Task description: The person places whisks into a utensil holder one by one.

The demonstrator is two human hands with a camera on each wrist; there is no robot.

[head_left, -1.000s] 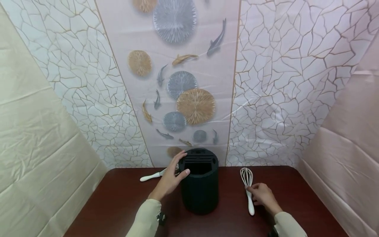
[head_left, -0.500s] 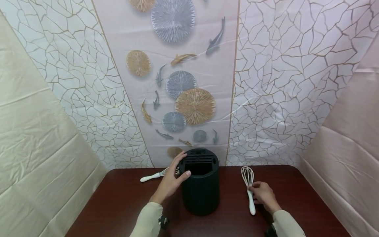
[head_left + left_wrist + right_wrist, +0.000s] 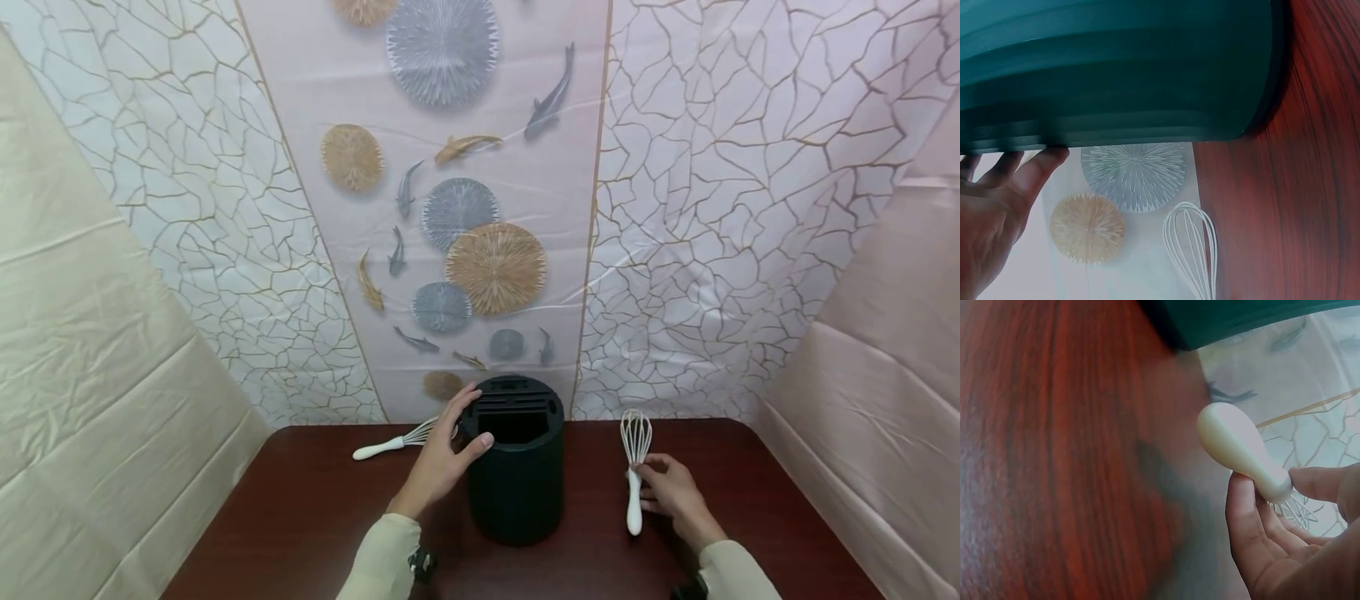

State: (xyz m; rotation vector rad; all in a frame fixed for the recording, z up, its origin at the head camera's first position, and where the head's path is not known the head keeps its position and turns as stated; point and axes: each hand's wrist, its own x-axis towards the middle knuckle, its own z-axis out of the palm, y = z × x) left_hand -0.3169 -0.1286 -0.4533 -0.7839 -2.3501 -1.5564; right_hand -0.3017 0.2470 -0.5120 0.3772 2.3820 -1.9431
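A dark green cylindrical utensil holder (image 3: 517, 492) with a slotted top and a wide opening stands upright on the table. My left hand (image 3: 437, 471) lies along its left side, thumb at the near rim and fingers spread toward the back; in the left wrist view the fingertips (image 3: 1047, 164) touch its wall. To the right of the holder, my right hand (image 3: 675, 496) pinches a white-handled whisk (image 3: 634, 504) where handle meets wires. Its wire end points away from me. The right wrist view shows the handle (image 3: 1238, 444) between thumb and fingers, above the tabletop.
A second white whisk (image 3: 378, 448) lies on the table left of the holder, its wires partly behind my left hand. The dark red wooden table (image 3: 300, 525) reaches back to a patterned cloth wall (image 3: 675, 333), with plain cloth on both sides.
The utensil holder has shifted slightly right with my left hand on it. The whisk in my right hand has moved a little away from me and turned more upright in the head view.
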